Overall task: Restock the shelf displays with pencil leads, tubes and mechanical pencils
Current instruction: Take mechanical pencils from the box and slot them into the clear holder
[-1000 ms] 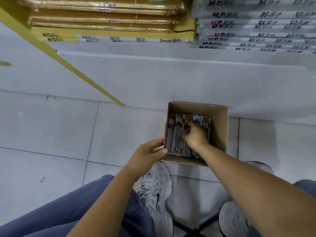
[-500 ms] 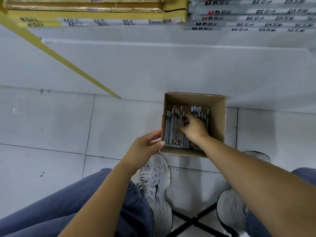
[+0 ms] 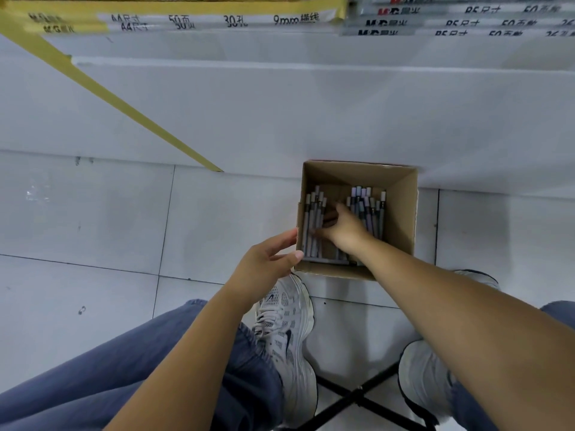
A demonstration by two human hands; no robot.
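An open cardboard box (image 3: 401, 213) stands on the floor against the shelf base. Several grey and lilac mechanical pencils (image 3: 312, 225) lie inside it in two bunches, with a gap between them. My right hand (image 3: 340, 228) reaches into that gap, fingers curled around some of the pencils in the middle; how many is hidden by the hand. My left hand (image 3: 267, 265) rests at the box's near left corner, fingers apart, thumb touching the cardboard wall and holding nothing.
White floor tiles (image 3: 93, 219) lie to the left. The white shelf base (image 3: 280, 113) rises behind the box, with stacked notebooks (image 3: 217, 20) on the shelf above. My two sneakers (image 3: 289, 331) and a black stool frame (image 3: 357, 396) are below the box.
My right hand has pushed deeper among the pencils and split them into two bunches. The left hand stays at the box corner. The view has shifted slightly upward.
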